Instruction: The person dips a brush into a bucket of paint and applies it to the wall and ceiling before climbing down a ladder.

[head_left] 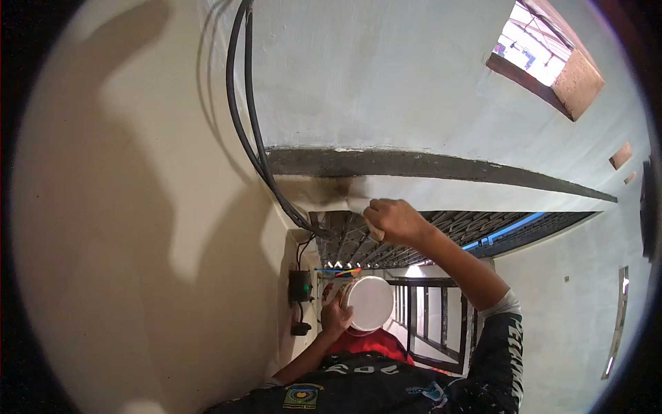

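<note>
My right hand (396, 222) is raised and closed around a paintbrush (373, 232), whose pale handle end sticks out below the fingers. The brush's bristle end is at the wall band (441, 193), just below a bare grey strip (414, 164); that end is blurred. Lower down, close to my chest, my left hand (336, 318) grips the side of a small white paint bucket (370, 303). White paint fills the round opening of the bucket, and coloured print shows on its side.
Two thick black cables (249, 117) hang down the corner left of my right hand. A black box with a green light (300, 286) is fixed to the left wall. Metal grating (441, 234) lies below, beside a dark barred frame (434, 324). A square opening (531, 48) pierces the wall.
</note>
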